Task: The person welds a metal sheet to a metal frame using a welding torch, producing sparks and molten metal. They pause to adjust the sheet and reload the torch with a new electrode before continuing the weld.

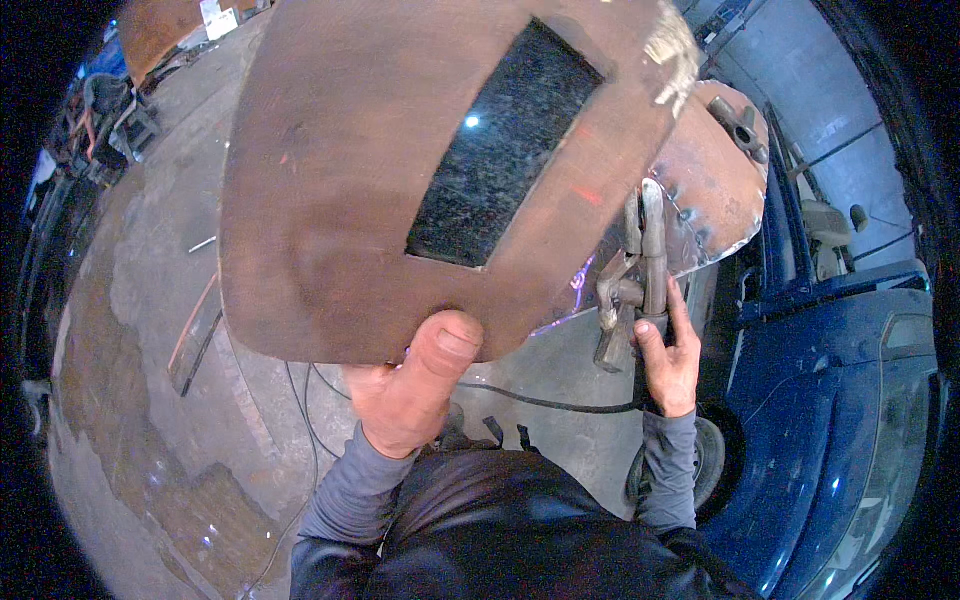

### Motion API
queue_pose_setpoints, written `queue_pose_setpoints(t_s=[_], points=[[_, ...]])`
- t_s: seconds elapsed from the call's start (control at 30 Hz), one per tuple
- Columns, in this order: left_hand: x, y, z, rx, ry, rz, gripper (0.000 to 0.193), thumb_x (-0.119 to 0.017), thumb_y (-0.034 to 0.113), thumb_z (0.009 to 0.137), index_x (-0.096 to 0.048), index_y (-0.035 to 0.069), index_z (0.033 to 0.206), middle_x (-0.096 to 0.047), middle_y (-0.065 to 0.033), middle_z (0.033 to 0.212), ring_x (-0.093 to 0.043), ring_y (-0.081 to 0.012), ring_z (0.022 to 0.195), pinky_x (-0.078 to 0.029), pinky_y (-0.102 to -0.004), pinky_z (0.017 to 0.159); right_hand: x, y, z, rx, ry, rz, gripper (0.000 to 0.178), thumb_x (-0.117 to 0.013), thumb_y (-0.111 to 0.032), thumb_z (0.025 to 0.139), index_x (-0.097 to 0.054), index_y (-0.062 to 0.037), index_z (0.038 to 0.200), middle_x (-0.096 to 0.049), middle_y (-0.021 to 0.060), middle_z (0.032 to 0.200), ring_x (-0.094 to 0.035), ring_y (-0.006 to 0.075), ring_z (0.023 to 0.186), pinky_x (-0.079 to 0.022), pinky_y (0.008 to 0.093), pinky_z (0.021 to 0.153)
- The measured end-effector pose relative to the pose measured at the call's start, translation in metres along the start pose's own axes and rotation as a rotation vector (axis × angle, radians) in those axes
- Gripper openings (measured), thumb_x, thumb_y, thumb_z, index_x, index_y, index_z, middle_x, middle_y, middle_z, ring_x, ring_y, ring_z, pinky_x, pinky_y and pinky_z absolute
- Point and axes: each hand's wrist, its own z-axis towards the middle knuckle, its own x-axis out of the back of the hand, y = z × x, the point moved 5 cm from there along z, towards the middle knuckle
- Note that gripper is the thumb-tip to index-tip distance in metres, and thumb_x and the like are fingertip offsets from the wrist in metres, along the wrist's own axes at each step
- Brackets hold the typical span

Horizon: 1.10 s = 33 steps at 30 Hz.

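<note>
The shield looks matt; its window, glossy; the tool, rough metal

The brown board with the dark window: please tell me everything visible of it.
The brown board looks like stained fibreboard, with rounded lower corners, red marks and a whitish patch at upper right. Its dark, speckled window reflects a bright spot. The left hand holds it slanted by the lower edge, thumb on the near face.

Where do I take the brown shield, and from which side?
Probably best: the brown shield by its lower edge, from below. That plain strip lies under the dark window, and the left hand holds there, thumb in front.
</note>
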Motion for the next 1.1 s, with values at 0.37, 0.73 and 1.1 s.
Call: queue_pose_setpoints(t_s=[0.37, 0.73, 1.1], points=[[-0.026, 0.015, -0.001, -0.177, -0.576, 0.258, 0.034, -0.082, 0.018, 0.078, -0.070, 0.003, 0.105, -0.070, -0.0096, 0.099, -0.067, -0.0244, 0.088, -0.052, -0.0351, 0.078, 0.004, 0.010, 0.002, -0.056, -0.021, -0.142, 0.045, -0.070, -0.016, 0.085, -0.058, 0.0041, 0.124, -0.065, 0.0182, 0.119, -0.061, 0.0253, 0.110, -0.046, 0.0355, 0.096], [-0.029, 0.016, 0.003, -0.196, -0.596, 0.253, 0.032, -0.079, 0.019, 0.081, -0.069, 0.001, 0.106, -0.070, -0.0100, 0.098, -0.067, -0.0226, 0.087, -0.053, -0.0353, 0.077, 0.003, 0.009, -0.002, -0.004, -0.033, 0.042, 0.051, -0.067, -0.015, 0.087, -0.052, 0.0049, 0.131, -0.064, 0.0159, 0.115, -0.060, 0.0183, 0.096, -0.048, 0.0328, 0.087], [-0.003, 0.004, -0.007, -0.047, 0.027, -0.034, 0.030, -0.078, 0.009, 0.081, -0.066, 0.001, 0.108, -0.067, -0.0066, 0.107, -0.064, -0.0186, 0.094, -0.051, -0.0350, 0.087, 0.002, 0.007, -0.002, -0.022, 0.006, 0.065, 0.066, -0.063, -0.001, 0.081, -0.042, 0.0024, 0.143, -0.053, 0.0193, 0.139, -0.049, 0.0256, 0.130, -0.037, 0.0350, 0.108]])
